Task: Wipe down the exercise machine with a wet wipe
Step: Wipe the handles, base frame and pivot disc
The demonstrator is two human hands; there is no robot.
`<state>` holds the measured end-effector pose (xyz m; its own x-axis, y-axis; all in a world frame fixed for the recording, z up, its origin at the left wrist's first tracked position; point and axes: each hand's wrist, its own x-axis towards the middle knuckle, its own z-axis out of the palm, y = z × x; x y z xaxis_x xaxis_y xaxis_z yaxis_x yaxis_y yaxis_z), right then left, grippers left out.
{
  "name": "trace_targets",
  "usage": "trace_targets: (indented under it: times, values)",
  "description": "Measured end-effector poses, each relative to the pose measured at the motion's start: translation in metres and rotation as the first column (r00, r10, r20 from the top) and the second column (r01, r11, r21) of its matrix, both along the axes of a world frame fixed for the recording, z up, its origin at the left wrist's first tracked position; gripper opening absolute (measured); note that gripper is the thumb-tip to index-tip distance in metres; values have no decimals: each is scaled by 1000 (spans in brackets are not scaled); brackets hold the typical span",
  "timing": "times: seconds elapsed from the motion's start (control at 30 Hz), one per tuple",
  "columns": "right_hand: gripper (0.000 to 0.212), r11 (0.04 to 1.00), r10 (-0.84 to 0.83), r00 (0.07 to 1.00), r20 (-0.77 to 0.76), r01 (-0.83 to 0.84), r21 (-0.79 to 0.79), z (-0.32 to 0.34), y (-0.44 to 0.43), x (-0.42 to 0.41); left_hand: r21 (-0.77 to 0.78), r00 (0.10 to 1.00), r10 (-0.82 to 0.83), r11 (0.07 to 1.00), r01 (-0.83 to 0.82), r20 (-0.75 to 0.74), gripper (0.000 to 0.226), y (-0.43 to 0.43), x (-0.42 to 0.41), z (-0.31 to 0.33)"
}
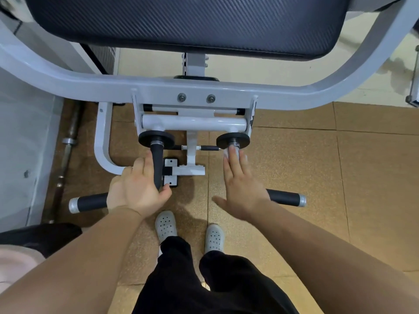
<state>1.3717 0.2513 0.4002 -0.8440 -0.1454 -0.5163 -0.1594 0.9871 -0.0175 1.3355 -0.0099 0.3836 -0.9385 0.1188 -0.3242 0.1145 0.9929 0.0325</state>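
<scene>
The exercise machine has a white curved frame (158, 87) and a black padded seat (186, 21) above it. Two black handles hang below the frame. My left hand (136, 186) grips the left handle (157, 162), fingers and thumb wrapped round it. My right hand (242, 180) lies flat with straight fingers along the right handle, pressing a white wet wipe (226, 153) against it near the black disc (233, 139). The wipe shows only at my fingertips. The horizontal grip ends (286, 198) stick out on both sides of my hands.
A barbell (68, 146) lies on the floor at the left beside a white wall. Brown cork-like floor mats (317, 166) spread under the machine. My feet in grey clogs (166, 225) stand just below the handles. A dark object (38, 236) sits at the lower left.
</scene>
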Motion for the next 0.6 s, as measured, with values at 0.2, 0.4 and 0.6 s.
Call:
trace_targets:
  times: [0.2,0.4,0.6]
  values:
    - [108,998,-64,998,16,64,-21,3,-5,11,-3,1000,-6,1000,6,3,96,0,0,3]
    - [106,994,111,993,-36,-111,9,7,22,80,5,1000,-15,1000,15,4,94,0,-1,4]
    - [105,994,61,997,-50,-56,92,-5,-3,34,-3,999,-38,999,38,1,94,-2,-2,0]
